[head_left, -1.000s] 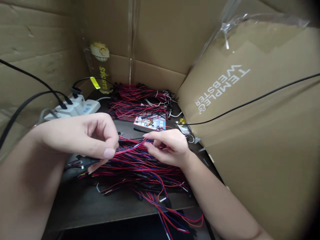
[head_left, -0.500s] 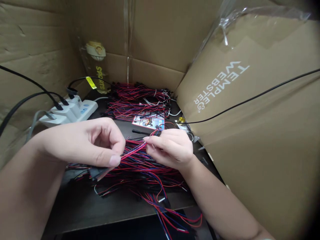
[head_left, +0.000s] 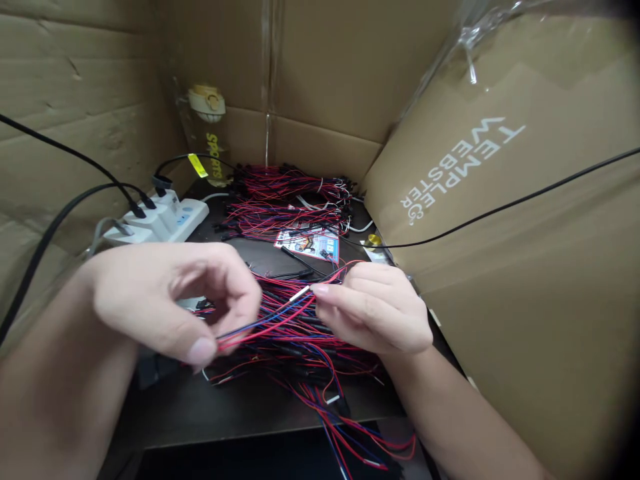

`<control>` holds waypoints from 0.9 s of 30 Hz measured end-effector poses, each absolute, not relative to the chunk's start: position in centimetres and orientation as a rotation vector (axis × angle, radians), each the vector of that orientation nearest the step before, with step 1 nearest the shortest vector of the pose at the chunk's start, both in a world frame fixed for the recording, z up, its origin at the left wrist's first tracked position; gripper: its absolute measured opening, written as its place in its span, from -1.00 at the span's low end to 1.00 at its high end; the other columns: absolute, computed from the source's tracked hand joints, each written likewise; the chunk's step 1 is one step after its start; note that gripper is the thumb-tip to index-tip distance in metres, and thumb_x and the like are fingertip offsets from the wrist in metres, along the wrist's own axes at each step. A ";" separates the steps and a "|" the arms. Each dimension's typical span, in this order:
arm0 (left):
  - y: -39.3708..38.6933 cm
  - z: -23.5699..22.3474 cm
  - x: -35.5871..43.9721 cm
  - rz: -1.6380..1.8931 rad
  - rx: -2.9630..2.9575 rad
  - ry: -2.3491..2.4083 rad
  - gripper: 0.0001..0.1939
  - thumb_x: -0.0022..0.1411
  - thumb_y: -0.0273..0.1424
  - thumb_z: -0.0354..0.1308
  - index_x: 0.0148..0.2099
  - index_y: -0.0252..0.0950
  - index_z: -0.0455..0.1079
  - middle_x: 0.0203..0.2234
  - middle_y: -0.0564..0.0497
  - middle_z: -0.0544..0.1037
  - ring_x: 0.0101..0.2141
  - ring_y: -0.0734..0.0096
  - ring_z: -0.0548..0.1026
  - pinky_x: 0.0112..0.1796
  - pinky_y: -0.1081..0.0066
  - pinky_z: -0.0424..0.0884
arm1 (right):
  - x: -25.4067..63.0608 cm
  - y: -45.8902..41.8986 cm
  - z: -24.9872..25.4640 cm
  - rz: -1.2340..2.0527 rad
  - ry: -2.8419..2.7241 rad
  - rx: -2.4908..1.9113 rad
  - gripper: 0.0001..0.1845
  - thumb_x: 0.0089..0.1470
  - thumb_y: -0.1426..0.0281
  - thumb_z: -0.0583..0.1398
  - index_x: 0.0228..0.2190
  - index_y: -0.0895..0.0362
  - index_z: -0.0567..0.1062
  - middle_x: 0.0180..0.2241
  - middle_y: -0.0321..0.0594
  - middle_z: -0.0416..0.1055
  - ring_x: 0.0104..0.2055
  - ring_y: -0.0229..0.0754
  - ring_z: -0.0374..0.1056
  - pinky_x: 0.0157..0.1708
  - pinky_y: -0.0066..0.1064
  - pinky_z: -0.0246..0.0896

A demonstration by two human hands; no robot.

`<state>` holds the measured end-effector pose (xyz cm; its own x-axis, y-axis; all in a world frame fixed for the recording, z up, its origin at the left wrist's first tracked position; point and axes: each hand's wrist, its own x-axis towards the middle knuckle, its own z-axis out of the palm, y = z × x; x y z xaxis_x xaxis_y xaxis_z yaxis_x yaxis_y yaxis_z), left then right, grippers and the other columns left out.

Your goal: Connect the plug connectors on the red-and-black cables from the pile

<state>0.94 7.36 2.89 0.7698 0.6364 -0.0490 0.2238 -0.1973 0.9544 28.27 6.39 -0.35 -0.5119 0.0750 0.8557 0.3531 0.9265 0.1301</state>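
Observation:
My left hand [head_left: 177, 300] pinches a thin red and blue wire pair [head_left: 260, 323] between thumb and fingers, with a black plug end hanging below it. My right hand [head_left: 373, 307] is curled, its fingertips pinching the same wire pair near its white tip [head_left: 299, 293]. Both hands hover over a loose pile of red, blue and black wires [head_left: 295, 347] on the dark table [head_left: 200, 407]. Some wires hang over the table's front edge [head_left: 360, 440].
A second wire bundle [head_left: 285, 200] lies at the back, with a printed card [head_left: 310, 243] before it. A white power strip [head_left: 165, 220] with black plugs sits at left. Cardboard walls [head_left: 500, 233] enclose the table; a black cable [head_left: 500, 210] crosses the right one.
Both hands have drawn slightly toward me and apart, pulling the wire pair straighter out of the pile. The white tip now shows at my right fingertips.

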 end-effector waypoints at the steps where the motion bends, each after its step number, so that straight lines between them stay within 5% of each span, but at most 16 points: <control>1: 7.7 3.5 1.6 0.234 1.708 0.603 -0.62 0.06 -0.04 0.41 -0.41 -0.28 0.51 -0.58 -0.03 0.54 -0.59 0.42 0.41 -0.56 0.48 0.36 | 28.3 6.4 -0.4 -0.346 -2.103 -0.305 -0.76 0.16 0.56 0.32 -0.10 0.26 0.54 -0.61 -0.38 0.36 -0.59 -0.31 0.19 -0.55 -0.38 0.11; 5: 9.1 4.0 3.6 0.165 1.593 0.522 -0.81 0.16 -0.32 0.37 -0.40 -0.27 0.45 -0.60 0.05 0.46 -0.58 0.50 0.35 -0.52 0.52 0.33 | 28.3 6.5 -0.5 -0.370 -2.125 -0.329 -0.78 0.17 0.53 0.32 -0.11 0.22 0.57 -0.60 -0.38 0.38 -0.58 -0.31 0.23 -0.55 -0.38 0.10; 14: 8.9 3.7 4.4 0.384 1.636 0.683 -0.74 0.26 -0.30 0.24 -0.45 -0.29 0.44 -0.65 0.09 0.44 -0.63 0.60 0.28 -0.58 0.60 0.21 | 28.2 6.6 -0.4 -0.418 -2.140 -0.335 -0.76 0.15 0.56 0.35 -0.11 0.26 0.59 -0.64 -0.42 0.31 -0.59 -0.34 0.15 -0.55 -0.38 0.05; 27: 9.8 2.5 5.2 0.471 1.871 0.803 -0.79 0.27 -0.31 0.23 -0.36 -0.31 0.58 -0.58 0.08 0.48 -0.55 0.54 0.35 -0.52 0.55 0.24 | 27.8 6.9 -1.2 -0.333 -2.201 -0.340 -0.83 0.20 0.54 0.32 -0.14 0.20 0.60 -0.56 -0.36 0.49 -0.54 -0.34 0.34 -0.49 -0.44 0.24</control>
